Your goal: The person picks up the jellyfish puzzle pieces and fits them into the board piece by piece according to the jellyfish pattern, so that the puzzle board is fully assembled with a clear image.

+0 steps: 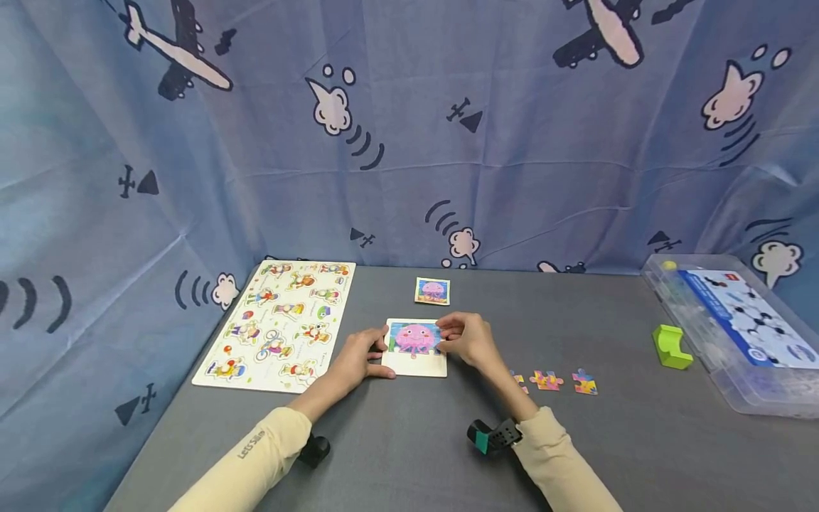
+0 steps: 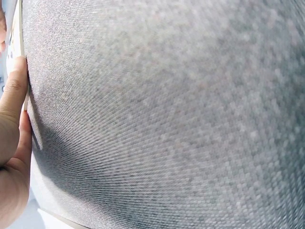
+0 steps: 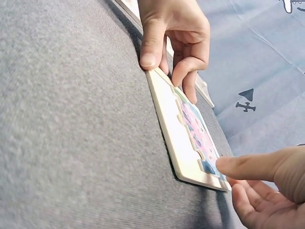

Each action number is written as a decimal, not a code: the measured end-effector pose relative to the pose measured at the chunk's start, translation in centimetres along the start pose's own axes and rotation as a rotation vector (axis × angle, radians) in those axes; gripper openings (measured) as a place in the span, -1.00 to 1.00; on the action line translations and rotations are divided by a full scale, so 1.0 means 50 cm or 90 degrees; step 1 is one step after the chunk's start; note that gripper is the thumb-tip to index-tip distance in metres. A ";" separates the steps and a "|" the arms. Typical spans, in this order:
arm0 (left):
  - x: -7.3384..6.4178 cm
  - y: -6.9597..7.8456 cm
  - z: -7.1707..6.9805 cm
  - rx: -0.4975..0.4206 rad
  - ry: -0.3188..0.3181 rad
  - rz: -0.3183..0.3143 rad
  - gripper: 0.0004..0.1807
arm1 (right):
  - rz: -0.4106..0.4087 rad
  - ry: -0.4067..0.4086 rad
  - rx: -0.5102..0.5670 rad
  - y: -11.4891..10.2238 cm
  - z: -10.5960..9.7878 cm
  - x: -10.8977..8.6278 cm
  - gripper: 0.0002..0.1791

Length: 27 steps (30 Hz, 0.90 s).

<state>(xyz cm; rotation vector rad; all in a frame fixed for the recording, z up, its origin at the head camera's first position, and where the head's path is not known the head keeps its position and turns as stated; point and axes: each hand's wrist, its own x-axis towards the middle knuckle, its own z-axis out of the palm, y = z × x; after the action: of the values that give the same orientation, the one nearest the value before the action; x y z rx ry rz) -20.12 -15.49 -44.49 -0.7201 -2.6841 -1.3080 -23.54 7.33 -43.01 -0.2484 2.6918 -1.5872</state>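
Note:
A small pale jigsaw board [image 1: 416,366] lies in front of me with a pink octopus picture [image 1: 414,337] in its upper part; its lower strip is bare. My left hand [image 1: 355,359] holds the board's left edge, its thumb at the near corner and fingers along the side. Across from it, my right hand [image 1: 470,341] grips the right edge. In the right wrist view its thumb presses on a blue puzzle piece [image 3: 208,167] at the picture's end, while its fingers curl at the board's side. Loose puzzle pieces [image 1: 546,380] lie right of the board, one partly hidden by my right forearm.
A small octopus picture card [image 1: 432,291] lies behind the board. To the left is a large white puzzle board [image 1: 275,327] with figures. At the right are a green curved block [image 1: 672,347] and a clear plastic case [image 1: 736,387]. A patterned curtain [image 1: 409,142] hangs behind.

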 end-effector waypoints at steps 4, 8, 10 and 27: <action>-0.004 0.001 -0.001 -0.002 0.010 0.035 -0.51 | -0.003 -0.017 0.020 0.000 0.005 0.001 -0.65; -0.003 0.000 0.000 -0.007 0.007 0.025 -0.52 | 0.001 -0.023 0.023 0.002 0.010 0.002 -0.66; 0.000 -0.002 0.001 -0.013 0.002 0.000 -0.53 | -0.002 -0.023 0.017 0.002 0.011 0.002 -0.66; 0.006 -0.002 0.003 0.006 -0.004 -0.040 -0.53 | -0.093 -0.118 -0.027 0.002 0.007 0.006 -0.64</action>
<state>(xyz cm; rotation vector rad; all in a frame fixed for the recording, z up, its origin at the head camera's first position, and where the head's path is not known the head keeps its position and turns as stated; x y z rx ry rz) -20.41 -15.31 -44.60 -0.6456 -2.7377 -1.3072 -23.82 7.01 -43.27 -0.5754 2.6197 -1.4580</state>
